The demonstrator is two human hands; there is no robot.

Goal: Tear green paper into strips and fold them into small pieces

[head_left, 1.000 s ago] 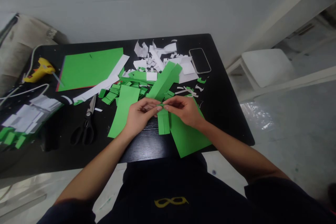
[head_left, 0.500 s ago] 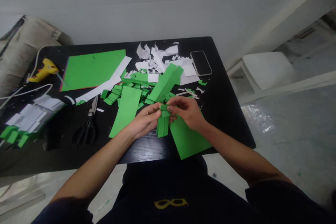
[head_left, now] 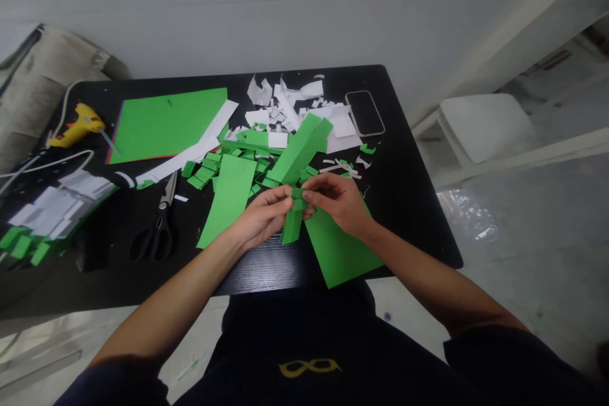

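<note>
Between my hands is a folded green paper strip, its lower end hanging over the table's front part. My left hand pinches it from the left, thumb on top. From the other side, my right hand grips its upper end between thumb and fingers. Part of the folds is hidden by the fingers. Under my right wrist lies a green sheet. A wide green strip rests to the left of my left hand, and long green strips lie just beyond both hands.
Black scissors lie to the left, with a yellow glue gun farther off. White paper scraps and small folded green pieces cover the middle. A phone is at the back right. A white-and-green paper bundle sits at left.
The hanging end of the green strip has swung slightly left and up, and its layers look closer together. Both hands keep their hold in nearly the same place.
</note>
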